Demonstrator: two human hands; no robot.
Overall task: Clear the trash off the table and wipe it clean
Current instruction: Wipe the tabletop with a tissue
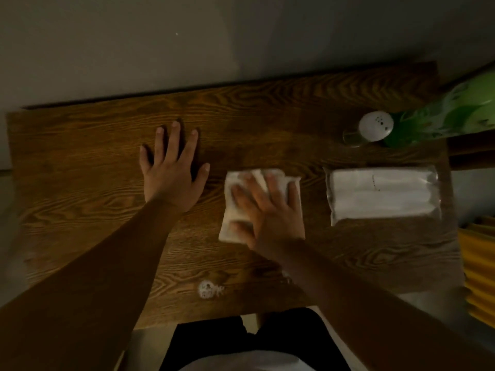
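Worktop mid-wipe: right hand presses tissue with flat spread fingers, left hand splayed, bracing. Sweep firmly toward white smear.

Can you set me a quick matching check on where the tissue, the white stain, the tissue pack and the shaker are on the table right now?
Things:
1. folded tissue
2. white stain
3. tissue pack
4. shaker

Places:
A. far right corner, beside the green bag
B. near edge of the table, not yet wiped
C. under the flat right hand
D. right side, lying flat, apart from the hands

Pairs: 1-C, 2-B, 3-D, 4-A
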